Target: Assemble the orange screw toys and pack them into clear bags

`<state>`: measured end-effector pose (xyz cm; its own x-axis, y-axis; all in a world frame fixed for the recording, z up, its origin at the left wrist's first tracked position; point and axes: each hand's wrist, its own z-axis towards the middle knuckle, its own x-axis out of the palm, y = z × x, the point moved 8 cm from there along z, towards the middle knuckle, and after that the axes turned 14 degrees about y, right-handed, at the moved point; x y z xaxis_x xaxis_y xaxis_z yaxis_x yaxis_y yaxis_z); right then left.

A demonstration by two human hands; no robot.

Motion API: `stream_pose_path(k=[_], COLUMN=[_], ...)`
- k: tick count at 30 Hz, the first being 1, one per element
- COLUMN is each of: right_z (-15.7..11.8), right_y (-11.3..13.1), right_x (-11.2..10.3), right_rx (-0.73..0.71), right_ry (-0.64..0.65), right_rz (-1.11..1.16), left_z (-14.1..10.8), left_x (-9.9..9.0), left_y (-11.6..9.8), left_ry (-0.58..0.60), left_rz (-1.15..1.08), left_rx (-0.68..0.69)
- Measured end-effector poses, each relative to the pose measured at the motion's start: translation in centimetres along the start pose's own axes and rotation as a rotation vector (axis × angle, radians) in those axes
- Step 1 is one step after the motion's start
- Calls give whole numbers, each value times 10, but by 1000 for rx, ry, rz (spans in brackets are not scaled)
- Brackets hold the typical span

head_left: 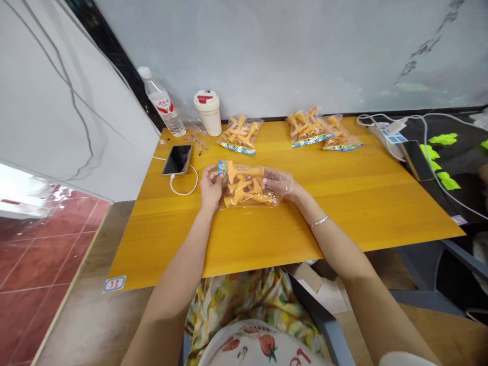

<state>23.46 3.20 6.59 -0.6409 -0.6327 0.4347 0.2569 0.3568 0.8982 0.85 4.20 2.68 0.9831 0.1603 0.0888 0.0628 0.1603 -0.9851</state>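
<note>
At the desk [343, 193], our left fingers [213, 176] are pinching a clear bag [249, 195] of orange parts [241, 190]; our right fingers [273, 178] are touching its opposite end. Similar bags [241, 134] are lying beyond.

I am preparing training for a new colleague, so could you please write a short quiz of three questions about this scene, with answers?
1. True or false: the left hand holds the printed end of the clear plastic bag.
2. How many other filled bags lie on the wooden table?
3. Which colour is the cable plugged into the smartphone nearest the left hand? A black; B white; C red.
Key: 1 true; 2 three; 3 B.
</note>
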Motion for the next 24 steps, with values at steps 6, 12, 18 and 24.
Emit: stream_pose_path(k=[6,12,18,24], right_z=[1,4,8,7], right_y=[0,-17,-19,-15], right_x=[1,-15,-7,10], right_rx=[-58,-40,-80,-100], right_ry=[10,-92,-64,-75], right_rz=[-76,-94,-98,-143], left_z=[-6,-7,-7,-8], left_x=[1,0,-1,3], left_y=[-8,-13,-12,-13], left_ry=[-82,-97,-106,-93], left_rz=[-97,-70,-85,-132], left_rx=[62,102,88,117])
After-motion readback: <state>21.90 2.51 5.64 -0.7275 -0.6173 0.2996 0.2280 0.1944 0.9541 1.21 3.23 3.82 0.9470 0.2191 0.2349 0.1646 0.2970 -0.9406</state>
